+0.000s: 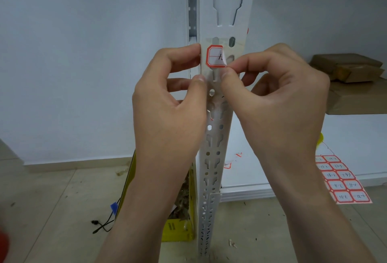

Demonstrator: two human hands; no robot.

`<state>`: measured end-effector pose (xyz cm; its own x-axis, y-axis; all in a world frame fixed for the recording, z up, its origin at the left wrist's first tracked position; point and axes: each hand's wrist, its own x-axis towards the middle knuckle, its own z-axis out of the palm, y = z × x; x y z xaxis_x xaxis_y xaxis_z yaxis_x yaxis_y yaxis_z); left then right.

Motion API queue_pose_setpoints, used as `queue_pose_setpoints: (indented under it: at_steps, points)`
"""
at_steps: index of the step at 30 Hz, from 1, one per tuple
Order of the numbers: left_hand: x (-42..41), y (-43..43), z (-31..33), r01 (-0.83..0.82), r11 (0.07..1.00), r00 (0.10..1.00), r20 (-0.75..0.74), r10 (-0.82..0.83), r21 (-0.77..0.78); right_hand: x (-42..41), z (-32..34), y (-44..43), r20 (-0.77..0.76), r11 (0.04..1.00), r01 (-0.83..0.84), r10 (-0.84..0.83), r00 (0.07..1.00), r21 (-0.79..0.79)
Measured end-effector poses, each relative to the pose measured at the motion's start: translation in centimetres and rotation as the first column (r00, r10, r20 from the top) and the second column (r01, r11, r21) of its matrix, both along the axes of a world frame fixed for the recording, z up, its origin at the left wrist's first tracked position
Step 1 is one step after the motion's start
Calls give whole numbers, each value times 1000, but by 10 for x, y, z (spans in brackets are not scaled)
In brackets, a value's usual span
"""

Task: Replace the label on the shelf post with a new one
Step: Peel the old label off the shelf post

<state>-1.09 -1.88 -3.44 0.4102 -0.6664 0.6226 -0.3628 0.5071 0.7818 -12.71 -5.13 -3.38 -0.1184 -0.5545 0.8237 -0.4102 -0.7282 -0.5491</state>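
A white perforated shelf post (215, 141) stands upright in the middle of the view. A red-bordered white label (214, 56) with handwriting sticks to its front face, its right edge curled away from the metal. My right hand (278, 103) pinches that lifted lower right corner between thumb and forefinger. My left hand (169, 103) grips the post's left edge beside the label, thumb on the front face just below it. A sheet of red-bordered labels (343, 181) with handwriting lies on the low white shelf (356, 135) at the right.
A yellow cardboard box (178, 227) full of scraps stands on the tiled floor left of the post. Brown cardboard boxes (351, 74) sit on the shelf at the far right. Torn label bits (230, 163) lie on the shelf. A black cord (102, 225) lies on the floor.
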Motion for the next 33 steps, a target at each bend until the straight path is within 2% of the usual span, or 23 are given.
queue_pose_setpoints:
  at_steps: [33]
  points:
    - [1, -1, -1, 10, 1000, 1000, -16, -10, -21, 6, 3, 7, 15, 998, -66, 66, 998, 16]
